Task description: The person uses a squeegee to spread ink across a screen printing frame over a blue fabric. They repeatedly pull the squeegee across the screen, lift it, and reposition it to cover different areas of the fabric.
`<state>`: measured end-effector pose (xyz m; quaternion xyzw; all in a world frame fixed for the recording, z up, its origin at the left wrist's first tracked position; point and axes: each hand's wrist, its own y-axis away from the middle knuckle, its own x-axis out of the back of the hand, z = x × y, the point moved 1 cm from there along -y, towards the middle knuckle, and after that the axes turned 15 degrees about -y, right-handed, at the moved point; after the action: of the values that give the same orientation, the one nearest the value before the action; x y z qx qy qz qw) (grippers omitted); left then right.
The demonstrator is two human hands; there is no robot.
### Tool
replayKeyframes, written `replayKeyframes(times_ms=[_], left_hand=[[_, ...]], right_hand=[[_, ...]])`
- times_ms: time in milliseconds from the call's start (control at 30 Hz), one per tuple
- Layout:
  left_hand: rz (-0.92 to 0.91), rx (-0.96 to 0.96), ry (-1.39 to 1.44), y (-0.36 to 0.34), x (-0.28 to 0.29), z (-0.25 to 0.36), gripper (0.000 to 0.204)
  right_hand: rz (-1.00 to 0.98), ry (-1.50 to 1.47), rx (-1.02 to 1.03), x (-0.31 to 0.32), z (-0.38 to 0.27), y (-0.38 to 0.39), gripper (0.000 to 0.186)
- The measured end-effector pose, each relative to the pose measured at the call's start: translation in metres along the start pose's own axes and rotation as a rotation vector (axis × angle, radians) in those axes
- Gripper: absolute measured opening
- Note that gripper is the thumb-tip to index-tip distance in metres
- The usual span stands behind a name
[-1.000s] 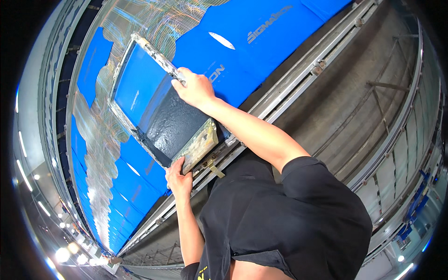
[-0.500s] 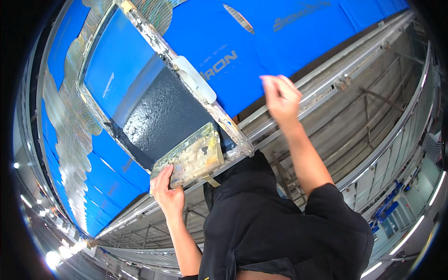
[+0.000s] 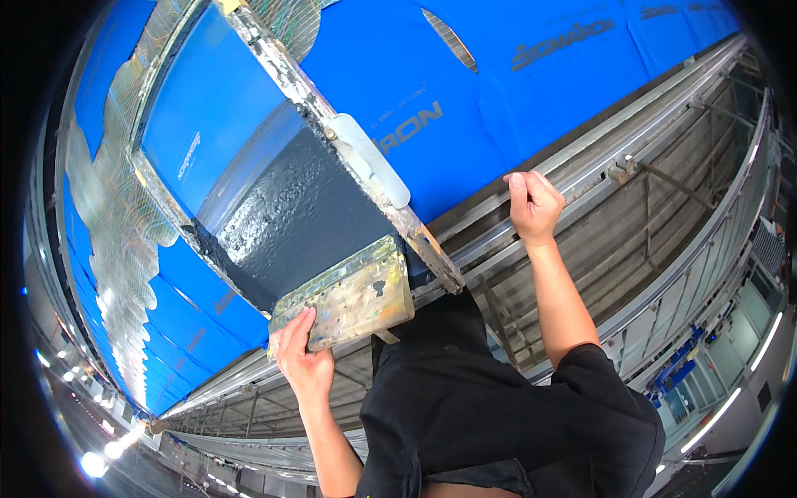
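Observation:
A screen-printing frame [image 3: 276,51], its wooden sides crusted with old ink, lies tilted across blue fabric. Dark, wet ink [image 3: 290,220] covers the near half of its mesh. Along the frame's near end rests a wide, paint-stained squeegee [image 3: 357,307]. My left hand [image 3: 303,357] grips the squeegee's left end, fingers on top of the board. Off to the right, my right hand [image 3: 538,207] is held closed in a loose fist above the metal rail, apart from the frame. Nothing shows inside that fist.
Printed blue fabric panels [image 3: 465,124] stretch along the table, with bare, shiny table surface [image 3: 108,249] between cut edges. A pale plastic plate [image 3: 369,162] is fixed to the frame's right side. Metal rails [image 3: 614,170] run along the table's near edge.
My right hand has come lower and slightly right, its fingers now curled tighter. The left hand keeps its place on the squeegee. The whole view has shifted a little.

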<state>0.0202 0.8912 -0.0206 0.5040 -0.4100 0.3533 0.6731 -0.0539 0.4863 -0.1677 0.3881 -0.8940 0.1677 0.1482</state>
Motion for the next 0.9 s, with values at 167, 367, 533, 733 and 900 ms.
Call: replayKeyframes(times_ms=[167, 367, 533, 733, 900], left_hand=[[0.036, -0.091, -0.003, 0.002, 0.001, -0.003, 0.064], [0.226, -0.261, 0.051, -0.005, -0.004, -0.012, 0.053], [0.366, -0.286, 0.332, 0.042, 0.014, -0.039, 0.035], [0.133, 0.222, 1.731, 0.113, -0.034, -0.183, 0.048], [0.196, 0.144, 2.161, 0.142, -0.048, -0.285, 0.054]], right_hand=[[0.104, -0.255, -0.12, -0.006, -0.048, -0.016, 0.012], [-0.883, -0.184, 0.524, -0.075, -0.245, 0.02, 0.06], [-1.033, 0.202, 0.581, -0.108, -0.241, 0.065, 0.04], [-0.991, 0.341, 0.443, -0.112, -0.249, 0.072, 0.035], [-0.901, 0.475, 0.255, -0.117, -0.251, 0.085, 0.033]])
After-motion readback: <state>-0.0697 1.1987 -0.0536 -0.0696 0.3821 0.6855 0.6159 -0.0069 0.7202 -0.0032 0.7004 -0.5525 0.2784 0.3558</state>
